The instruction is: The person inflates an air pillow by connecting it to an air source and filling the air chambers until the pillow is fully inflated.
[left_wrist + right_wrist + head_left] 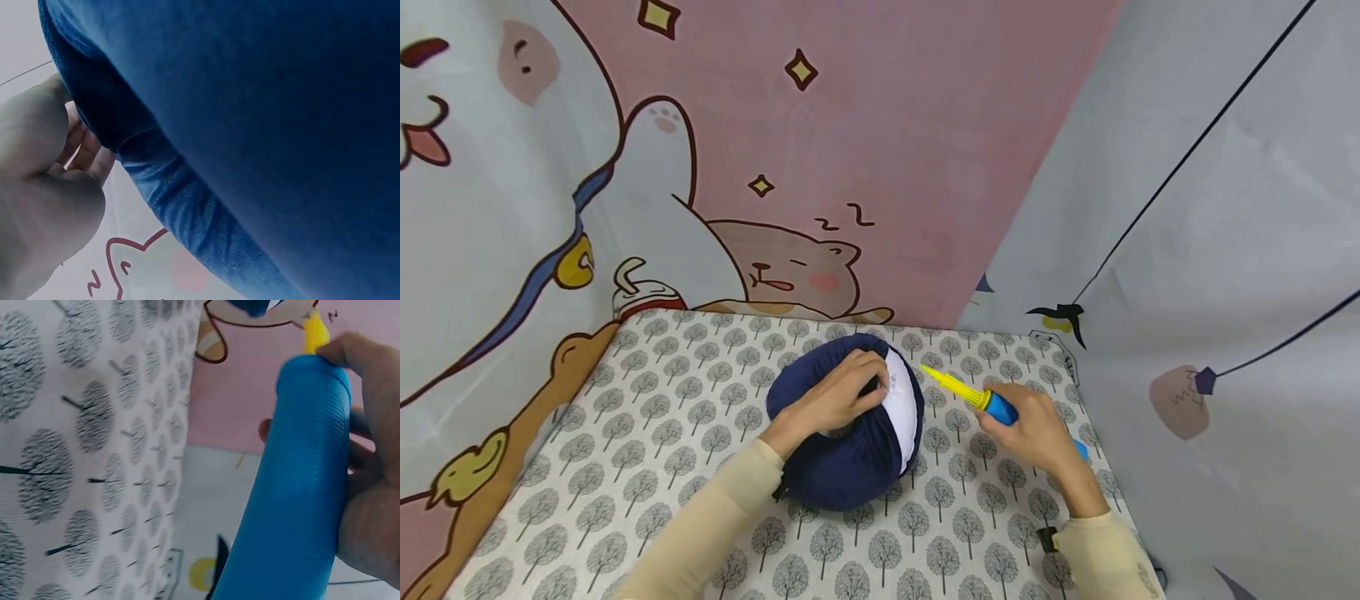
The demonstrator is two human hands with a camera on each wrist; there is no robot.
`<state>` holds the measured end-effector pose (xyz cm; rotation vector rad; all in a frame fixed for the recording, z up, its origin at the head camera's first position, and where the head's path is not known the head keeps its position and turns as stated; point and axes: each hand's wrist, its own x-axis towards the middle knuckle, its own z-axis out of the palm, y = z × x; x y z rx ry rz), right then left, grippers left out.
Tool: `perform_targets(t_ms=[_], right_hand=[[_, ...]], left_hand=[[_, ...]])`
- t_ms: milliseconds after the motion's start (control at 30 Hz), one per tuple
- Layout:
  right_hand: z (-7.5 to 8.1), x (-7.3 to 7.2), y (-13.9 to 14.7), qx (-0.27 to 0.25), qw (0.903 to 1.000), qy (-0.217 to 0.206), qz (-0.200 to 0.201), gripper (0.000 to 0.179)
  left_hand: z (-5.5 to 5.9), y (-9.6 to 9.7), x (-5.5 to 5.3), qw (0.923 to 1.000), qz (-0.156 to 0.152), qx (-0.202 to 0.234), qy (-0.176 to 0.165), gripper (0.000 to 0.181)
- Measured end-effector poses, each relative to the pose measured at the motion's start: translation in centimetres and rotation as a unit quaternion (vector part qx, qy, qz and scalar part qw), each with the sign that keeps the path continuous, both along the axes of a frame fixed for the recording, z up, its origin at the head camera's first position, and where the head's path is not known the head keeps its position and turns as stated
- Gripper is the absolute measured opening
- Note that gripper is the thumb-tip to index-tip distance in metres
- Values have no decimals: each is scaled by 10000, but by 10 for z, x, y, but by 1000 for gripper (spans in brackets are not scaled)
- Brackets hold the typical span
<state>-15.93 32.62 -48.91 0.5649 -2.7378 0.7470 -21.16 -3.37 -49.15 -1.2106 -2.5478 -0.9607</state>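
A plump navy pillow (842, 475), curved like a neck pillow, stands on the table with a white panel (902, 408) showing along its right side. My left hand (850, 387) grips its upper part beside the white panel; in the left wrist view the fingers go behind the navy fabric (250, 125) and their tips are hidden. To the right, my right hand (1030, 421) holds a hand pump by its blue barrel (306, 456). The pump's yellow nozzle (958, 387) points up and left toward the white panel, a short gap away from it.
A tree-print cloth (662, 433) covers the table. Cartoon-printed curtains (925, 167) rise behind it and along both sides. A small black piece (1047, 537) shows beside the right sleeve, and another black bit (778, 493) is at the pillow's lower left.
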Motion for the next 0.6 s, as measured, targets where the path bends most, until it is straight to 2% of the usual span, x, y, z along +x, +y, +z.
perform_targets(t_ms=[133,333,600], right_hand=[[-13,-4,8,53,9990,122,-427,43],[-38,-15,22,136,9972,-19,-732,45],[-67,-29,43,602,9924,-327,-1019,52]], left_hand=[[0,-3,0,9997,-79,220,-60,7],[-3,-6,2,9991,37,355,-242,6],[-7,-3,10,9981,66,433,-435,6]])
